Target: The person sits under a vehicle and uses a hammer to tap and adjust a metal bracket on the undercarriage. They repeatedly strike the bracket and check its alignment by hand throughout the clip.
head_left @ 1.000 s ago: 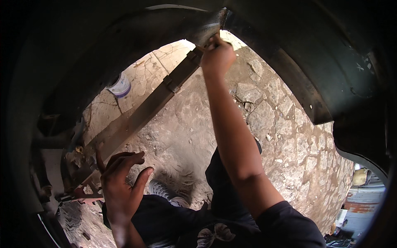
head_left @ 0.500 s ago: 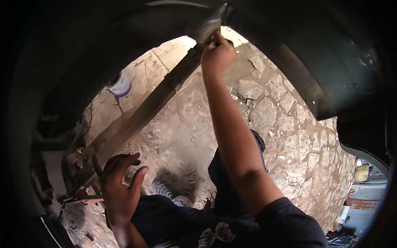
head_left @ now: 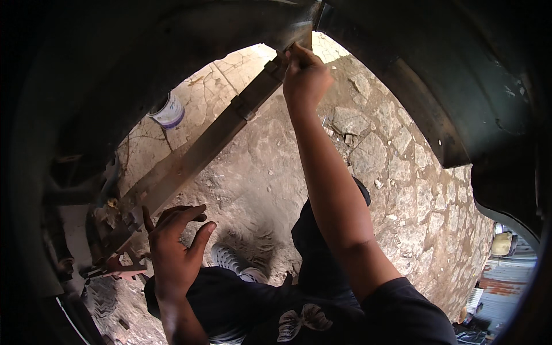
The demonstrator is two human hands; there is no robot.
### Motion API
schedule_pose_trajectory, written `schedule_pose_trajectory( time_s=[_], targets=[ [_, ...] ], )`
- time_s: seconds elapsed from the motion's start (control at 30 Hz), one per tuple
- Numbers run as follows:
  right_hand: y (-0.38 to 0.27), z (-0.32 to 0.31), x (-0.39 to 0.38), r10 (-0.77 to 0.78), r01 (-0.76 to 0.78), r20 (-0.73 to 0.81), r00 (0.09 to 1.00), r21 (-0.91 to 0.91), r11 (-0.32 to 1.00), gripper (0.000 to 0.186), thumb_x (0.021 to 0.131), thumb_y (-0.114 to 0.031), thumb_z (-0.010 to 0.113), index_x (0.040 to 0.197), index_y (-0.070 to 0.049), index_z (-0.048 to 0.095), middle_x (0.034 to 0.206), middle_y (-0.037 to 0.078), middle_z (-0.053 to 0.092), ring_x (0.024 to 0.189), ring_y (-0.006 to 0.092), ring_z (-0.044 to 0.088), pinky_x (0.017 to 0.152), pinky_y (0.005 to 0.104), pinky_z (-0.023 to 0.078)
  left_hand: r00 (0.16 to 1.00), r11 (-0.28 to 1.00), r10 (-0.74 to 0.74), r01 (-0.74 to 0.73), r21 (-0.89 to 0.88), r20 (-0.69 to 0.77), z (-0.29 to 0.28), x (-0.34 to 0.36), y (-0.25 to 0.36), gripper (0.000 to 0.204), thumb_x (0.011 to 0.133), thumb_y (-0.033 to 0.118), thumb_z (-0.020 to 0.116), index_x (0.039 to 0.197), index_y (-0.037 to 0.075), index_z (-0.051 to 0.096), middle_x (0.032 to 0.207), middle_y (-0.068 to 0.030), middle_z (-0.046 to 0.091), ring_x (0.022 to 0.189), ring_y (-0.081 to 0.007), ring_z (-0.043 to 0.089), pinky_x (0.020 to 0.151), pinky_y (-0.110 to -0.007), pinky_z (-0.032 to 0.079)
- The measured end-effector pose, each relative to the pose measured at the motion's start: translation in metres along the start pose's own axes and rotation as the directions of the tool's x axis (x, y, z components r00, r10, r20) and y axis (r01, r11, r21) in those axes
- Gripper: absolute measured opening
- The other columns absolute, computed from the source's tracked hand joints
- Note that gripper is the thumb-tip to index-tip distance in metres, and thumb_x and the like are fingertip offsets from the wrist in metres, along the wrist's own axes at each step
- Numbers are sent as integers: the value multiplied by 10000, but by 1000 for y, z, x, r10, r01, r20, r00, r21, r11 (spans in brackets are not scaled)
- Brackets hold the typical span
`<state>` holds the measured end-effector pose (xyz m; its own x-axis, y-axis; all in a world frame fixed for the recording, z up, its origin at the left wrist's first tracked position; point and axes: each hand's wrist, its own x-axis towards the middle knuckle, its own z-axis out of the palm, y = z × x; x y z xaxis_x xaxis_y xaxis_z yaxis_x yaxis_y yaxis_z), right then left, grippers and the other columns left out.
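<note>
Dark metal panel (head_left: 230, 31) overhead; right hand (head_left: 307, 80) is up at its lower edge, just beside a pale scuffed patch (head_left: 296, 34) and under the seam (head_left: 318, 16) at the top of the arch. Right fingertips bunched in a pinch; can't tell if they're clamped on the edge or on something small, the hand hides it. Long metal beam (head_left: 198, 150) runs diagonally: upper end just left of those fingers, bracket (head_left: 242, 107) partway along, lower end near the left hand (head_left: 175, 244). Left fingers half curled, thumb apart, nothing visible between; outermost finger is right at the beam in view, contact unclear. Second panel (head_left: 489, 98) curves down the right side, brownish strip (head_left: 428, 112) along its inner edge. Left of beam: white bucket with purple band (head_left: 168, 112) on cracked tiles (head_left: 210, 92). Below: grey slotted shoe (head_left: 227, 259) on dusty ground (head_left: 253, 167), dark trousers (head_left: 230, 299). Right: stone paving (head_left: 397, 190), then rust-streaked corrugated sheet (head_left: 509, 282), far lower right.
</note>
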<state>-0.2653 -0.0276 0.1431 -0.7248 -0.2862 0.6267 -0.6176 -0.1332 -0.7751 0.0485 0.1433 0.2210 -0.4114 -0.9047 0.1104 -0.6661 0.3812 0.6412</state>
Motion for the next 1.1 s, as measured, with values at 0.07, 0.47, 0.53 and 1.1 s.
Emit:
schedule_pose_trajectory(
  time_s=[0.07,0.47,0.53,1.1],
  targets=[
    [2,-4,2,28,-29,23,999,57,998,124,845,-100,766,956,-46,782,813,145,746,735,240,741,689,317,560,1000,1000,-8,8,-2,16,0,-1,1,275,821,59,766,1085,1,716,1002,-139,716,964,-279,678,894,-368,500],
    [3,-9,8,280,-337,228,933,274,901,145,849,-57,780,968,26,767,826,110,770,695,110,718,660,245,559,993,993,-114,114,-23,-6,-5,-19,-9,260,834,155,777,1051,22,725,942,-117,724,958,-287,670,959,-421,468],
    [13,-6,15,272,-348,260,926,312,884,179,842,-21,795,994,59,744,833,104,751,716,134,708,660,245,557,1000,1000,-22,22,2,-8,-6,-18,-8,261,834,144,777,1051,10,719,941,-131,720,954,-295,669,885,-404,496],
    [10,-9,19,468,-559,306,829,483,674,224,869,-26,777,1027,101,683,922,142,719,789,181,684,739,291,580,1000,1000,-4,4,-25,7,-6,-26,-7,271,837,89,760,1082,-14,706,957,-142,716,915,-283,680,851,-377,509]
  ],
)
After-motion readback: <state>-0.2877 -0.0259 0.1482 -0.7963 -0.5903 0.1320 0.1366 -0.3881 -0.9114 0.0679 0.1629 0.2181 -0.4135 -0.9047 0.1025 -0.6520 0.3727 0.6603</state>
